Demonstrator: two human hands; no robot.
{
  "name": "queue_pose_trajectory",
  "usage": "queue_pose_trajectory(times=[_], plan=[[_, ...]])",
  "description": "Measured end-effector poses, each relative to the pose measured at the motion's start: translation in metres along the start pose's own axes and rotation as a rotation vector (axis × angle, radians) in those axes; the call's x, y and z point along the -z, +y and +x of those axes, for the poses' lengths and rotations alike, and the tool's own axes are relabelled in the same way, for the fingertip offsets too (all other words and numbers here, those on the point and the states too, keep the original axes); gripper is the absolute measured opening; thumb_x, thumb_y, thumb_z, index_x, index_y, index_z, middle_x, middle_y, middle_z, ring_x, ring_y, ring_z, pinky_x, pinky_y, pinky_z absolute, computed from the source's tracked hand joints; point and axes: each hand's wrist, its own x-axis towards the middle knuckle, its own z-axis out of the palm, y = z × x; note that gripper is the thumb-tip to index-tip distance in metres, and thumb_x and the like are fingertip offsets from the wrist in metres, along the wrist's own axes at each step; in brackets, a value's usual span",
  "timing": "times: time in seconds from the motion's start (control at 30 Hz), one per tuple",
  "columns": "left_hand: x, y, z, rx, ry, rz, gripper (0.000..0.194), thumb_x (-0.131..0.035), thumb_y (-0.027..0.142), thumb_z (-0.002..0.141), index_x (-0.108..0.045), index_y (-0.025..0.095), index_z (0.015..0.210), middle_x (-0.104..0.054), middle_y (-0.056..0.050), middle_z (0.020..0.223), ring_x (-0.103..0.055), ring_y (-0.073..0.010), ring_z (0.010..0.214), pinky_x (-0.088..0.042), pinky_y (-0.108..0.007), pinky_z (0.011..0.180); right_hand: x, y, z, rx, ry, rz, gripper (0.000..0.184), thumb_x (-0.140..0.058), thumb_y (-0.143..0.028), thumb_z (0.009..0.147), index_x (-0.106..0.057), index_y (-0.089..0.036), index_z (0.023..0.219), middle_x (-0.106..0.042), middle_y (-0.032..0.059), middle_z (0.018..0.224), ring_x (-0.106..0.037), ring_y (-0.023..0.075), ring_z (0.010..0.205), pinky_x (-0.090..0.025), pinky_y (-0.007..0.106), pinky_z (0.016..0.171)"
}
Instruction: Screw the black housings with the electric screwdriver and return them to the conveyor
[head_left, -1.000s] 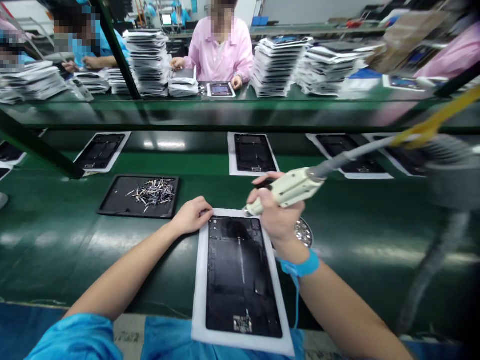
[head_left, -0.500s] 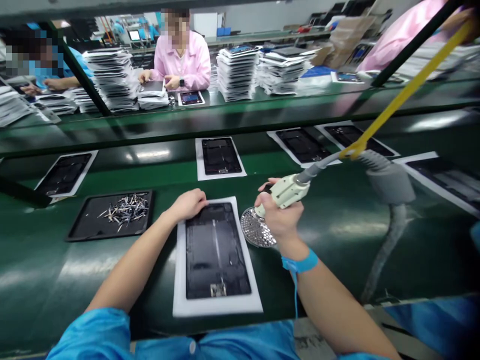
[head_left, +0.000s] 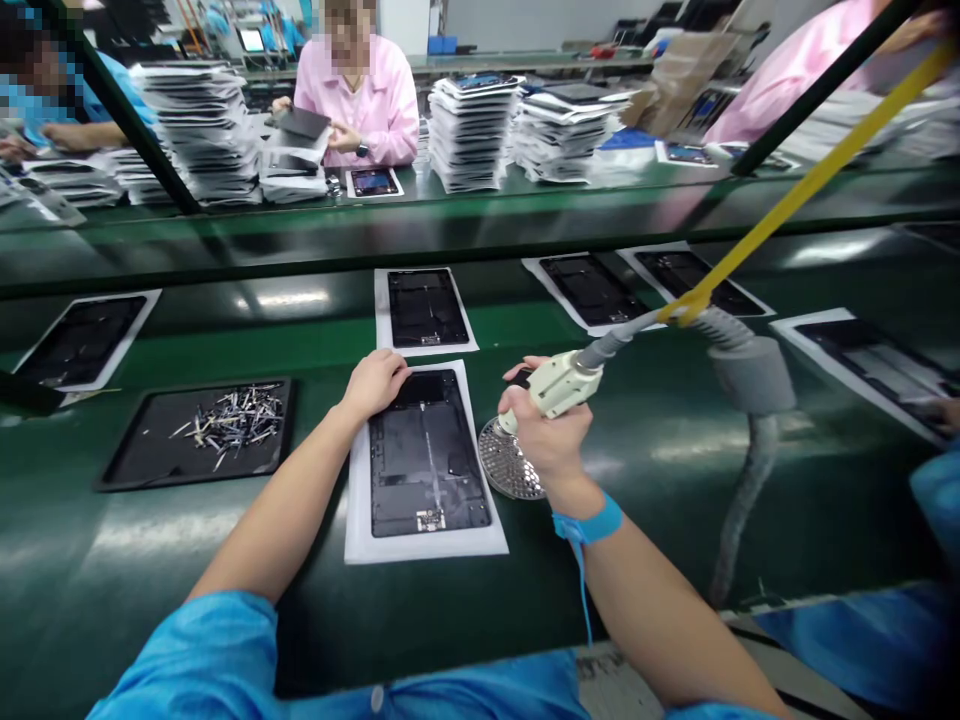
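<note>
The dark panel (head_left: 427, 465), which looks like the housing of a tablet, lies flat on a white sheet (head_left: 427, 548) on the green worktop (head_left: 645, 540), directly in front of the person. A small circuit board (head_left: 431, 520) is visible at its near end.

The left hand (head_left: 377, 384) is at the far left corner of the panel. Its fingers are bent and close together, but I cannot tell whether they pinch the edge or only press on it.

The right hand (head_left: 553, 432) is clamped on a pale power driver (head_left: 562, 380), to the right of the panel. The tip of this tool points down to the left, above a round metal dish (head_left: 506, 465) with many small pits; I cannot tell whether they touch. A yellow strap (head_left: 817, 185) is tied at the cable behind the tool, and a blue band (head_left: 596, 522) goes around the right wrist.

To the left of the left hand, a black tray (head_left: 131, 450) carries a heap of small thin pieces (head_left: 236, 420). Beyond the panel, another similar panel (head_left: 427, 308) lies on its own sheet. Farther back, a person in pink (head_left: 356, 110) sits between tall stacks.
</note>
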Motion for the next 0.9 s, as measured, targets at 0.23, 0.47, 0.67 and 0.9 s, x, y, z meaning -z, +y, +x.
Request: queue_pose_trajectory(times=[0.23,0.47,0.67,0.9], plan=[[-0.002,-0.001,0.001,0.001,0.006,-0.008,0.023,-0.054,0.032,0.102,-0.068,0.020,0.088,-0.068,-0.008,0.095,-0.063,-0.0236,0.093,-0.049,-0.034,0.084,0.000,0.004,0.000,0.001,-0.007,0.007,0.030,-0.075,-0.022,0.079,-0.065,-0.023,0.107,-0.069,-0.0028,0.085,-0.062,0.0084,0.052,-0.055,0.023,0.049],[0.003,0.004,0.000,0.020,-0.027,-0.020,0.023,-0.053,0.031,0.102,-0.069,0.020,0.090,-0.069,-0.008,0.096,-0.063,-0.0235,0.094,-0.049,-0.034,0.086,0.000,0.006,-0.001,-0.007,-0.004,-0.046,0.030,-0.074,-0.025,0.080,-0.064,-0.023,0.108,-0.069,-0.0026,0.084,-0.061,0.0091,0.052,-0.055,0.025,0.050],[0.005,0.006,0.000,0.036,-0.039,-0.031,0.022,-0.054,0.030,0.102,-0.069,0.019,0.090,-0.069,-0.009,0.098,-0.063,-0.0235,0.097,-0.048,-0.034,0.085,0.000,-0.007,-0.003,0.010,0.023,-0.008,0.029,-0.074,-0.025,0.083,-0.063,-0.023,0.109,-0.068,-0.0013,0.089,-0.062,0.0088,0.052,-0.056,0.025,0.050],[0.001,0.008,0.000,0.047,-0.034,-0.042,0.020,-0.056,0.031,0.102,-0.070,0.018,0.094,-0.069,-0.009,0.099,-0.063,-0.0237,0.098,-0.048,-0.034,0.086,-0.023,-0.041,-0.050,-0.120,-0.292,0.249,0.024,-0.070,-0.032,0.091,-0.060,-0.025,0.111,-0.065,-0.0004,0.087,-0.061,0.0104,0.052,-0.053,0.024,0.043]])
